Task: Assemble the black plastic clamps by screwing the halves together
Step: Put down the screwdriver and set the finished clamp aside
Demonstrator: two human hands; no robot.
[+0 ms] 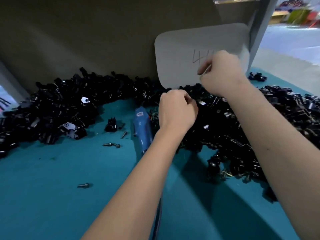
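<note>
Clamps (pixel 242 122) lie heaped, black and glossy, on the table (pixel 52 187); left hand (pixel 176 110) and right hand (pixel 220 71) are curled closed, contents unclear.

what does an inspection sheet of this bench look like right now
surface: teal mat, mostly bare in front
job's things: black clamp parts in a left pile and a right pile; blue screwdriver lying flat
clutter: loose screws, white card
grippers: left hand closed, contents hidden; right hand pinching something thin, blurred
cables: dark cord beneath the left forearm
surroundings: grey panel behind
</note>
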